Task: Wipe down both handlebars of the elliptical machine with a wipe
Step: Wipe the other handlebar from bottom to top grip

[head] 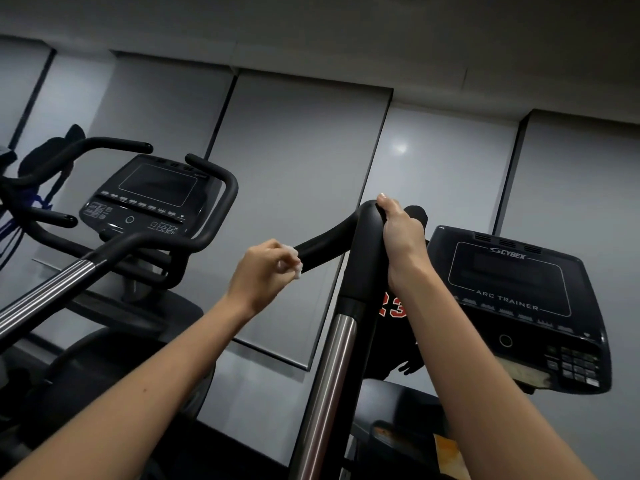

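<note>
Step in hand: wiping one handlebar, the black bar rising on a chrome post just left of the Arc Trainer console.

Right hand: grips the top bend of the bar, fingers curled round its far side, thumb tip up at the crown. Reads as a steadying hold.

Left hand: pinches a small crumpled white wipe between thumb and curled fingertips. Wipe touches the lower end of the side branch of the same bar. The hand covers the contact, so it is possibly only dabbing the tip rather than wrapping it.

Progress (judgement): first bar under way. The machine's second handlebar is out of view, so its state is unknown.

Next move calls for:
- closing the wipe round the branch and drawing it up toward the bend
- shifting the right hand off the bend, since that patch is covered by the palm
- running down the grip to the chrome joint
- then crossing to the other bar

Neighbouring machine at left is not part of the task.
</note>
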A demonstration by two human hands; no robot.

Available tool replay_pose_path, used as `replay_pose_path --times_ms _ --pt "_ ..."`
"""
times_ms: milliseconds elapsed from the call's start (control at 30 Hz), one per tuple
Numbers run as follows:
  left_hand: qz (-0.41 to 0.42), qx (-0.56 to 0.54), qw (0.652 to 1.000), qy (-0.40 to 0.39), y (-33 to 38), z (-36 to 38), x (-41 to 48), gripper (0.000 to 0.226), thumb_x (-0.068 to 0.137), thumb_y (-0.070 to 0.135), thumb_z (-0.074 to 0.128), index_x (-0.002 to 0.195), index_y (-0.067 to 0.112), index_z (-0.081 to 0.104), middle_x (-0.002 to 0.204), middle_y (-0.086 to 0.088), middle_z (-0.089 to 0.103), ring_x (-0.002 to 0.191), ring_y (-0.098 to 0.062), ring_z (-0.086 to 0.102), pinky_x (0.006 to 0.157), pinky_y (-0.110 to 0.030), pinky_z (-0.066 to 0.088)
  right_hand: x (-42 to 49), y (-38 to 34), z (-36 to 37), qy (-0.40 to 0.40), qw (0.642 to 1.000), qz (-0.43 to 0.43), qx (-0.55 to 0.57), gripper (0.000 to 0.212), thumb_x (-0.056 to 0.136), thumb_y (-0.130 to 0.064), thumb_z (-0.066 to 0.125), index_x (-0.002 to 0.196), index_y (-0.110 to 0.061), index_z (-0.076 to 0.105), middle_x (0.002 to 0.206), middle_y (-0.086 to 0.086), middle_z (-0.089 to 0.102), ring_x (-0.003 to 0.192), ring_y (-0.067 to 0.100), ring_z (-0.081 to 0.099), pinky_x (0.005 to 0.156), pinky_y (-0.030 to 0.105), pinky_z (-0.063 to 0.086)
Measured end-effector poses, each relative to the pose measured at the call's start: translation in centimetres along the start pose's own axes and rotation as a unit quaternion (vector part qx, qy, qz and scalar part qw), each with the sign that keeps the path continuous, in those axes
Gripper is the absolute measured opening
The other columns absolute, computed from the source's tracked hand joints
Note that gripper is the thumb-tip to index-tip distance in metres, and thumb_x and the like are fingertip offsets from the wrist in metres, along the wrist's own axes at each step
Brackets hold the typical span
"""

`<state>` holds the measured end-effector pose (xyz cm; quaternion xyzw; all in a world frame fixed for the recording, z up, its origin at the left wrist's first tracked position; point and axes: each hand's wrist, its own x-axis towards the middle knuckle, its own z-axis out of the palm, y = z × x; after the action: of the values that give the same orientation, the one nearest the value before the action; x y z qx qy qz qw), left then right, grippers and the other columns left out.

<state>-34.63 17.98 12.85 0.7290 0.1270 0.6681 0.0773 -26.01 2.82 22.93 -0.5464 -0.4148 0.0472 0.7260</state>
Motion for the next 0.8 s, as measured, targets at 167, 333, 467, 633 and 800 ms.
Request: replay_pose_path --times_ms 167,333,467,633,800 --pt "-0.074 0.013 0.997 0.020 0.8 0.3 0.9 0.005 0.074 0.009 0.074 0.079 0.008 0.074 0.087 -0.010 0.069 0.074 -0.026 0.065 0.074 -0.040 0.053 -0.3 -0.2 0.1 -0.004 1.000 -0.002 0.005 0.035 0.089 -0.040 0.054 0.081 -0.006 0.058 0.087 0.010 0.055 0.083 0.023 0.053 0.083 0.037 0.047" --pt "-0.199 0.028 0.979 0.028 0.7 -0.5 3.1 0.013 0.080 0.016 0.069 0.085 0.006 0.074 0.087 -0.013 0.072 0.085 -0.028 0.066 0.081 -0.034 0.051 -0.6 -0.4 0.1 -0.004 1.000 -0.007 0.005 0.036 0.091 -0.038 0.053 0.083 -0.004 0.058 0.089 0.010 0.055 0.087 0.023 0.054 0.086 0.036 0.046" --pt "-0.278 0.050 0.956 -0.084 -0.1 -1.6 4.6 0.014 0.083 0.015 0.066 0.080 0.007 0.076 0.080 -0.014 0.072 0.083 -0.026 0.066 0.077 -0.031 0.050 -0.6 -0.5 0.1 -0.001 1.000 -0.006 0.002 0.035 0.091 -0.038 0.052 0.083 -0.005 0.058 0.088 0.009 0.053 0.085 0.022 0.052 0.082 0.034 0.044" --pt "-0.283 0.009 0.954 -0.098 0.5 -2.4 4.5 0.013 0.083 0.010 0.065 0.082 0.002 0.074 0.068 -0.003 0.064 0.076 -0.019 0.061 0.065 -0.023 0.043 -0.5 -0.3 0.1 0.002 1.000 -0.004 0.004 0.055 0.090 -0.038 0.053 0.109 0.014 0.053 0.085 0.008 0.048 0.079 0.022 0.047 0.074 0.032 0.039" --pt "-0.180 -0.062 0.982 -0.006 1.9 -2.0 0.6 0.013 0.083 0.008 0.065 0.076 0.016 0.071 0.060 0.007 0.065 0.049 0.000 0.060 0.061 -0.010 0.049 -0.5 -0.3 0.0 0.008 1.000 -0.001 0.006 0.052 0.089 -0.040 0.055 0.105 0.009 0.057 0.085 0.009 0.051 0.079 0.022 0.049 0.074 0.033 0.040"
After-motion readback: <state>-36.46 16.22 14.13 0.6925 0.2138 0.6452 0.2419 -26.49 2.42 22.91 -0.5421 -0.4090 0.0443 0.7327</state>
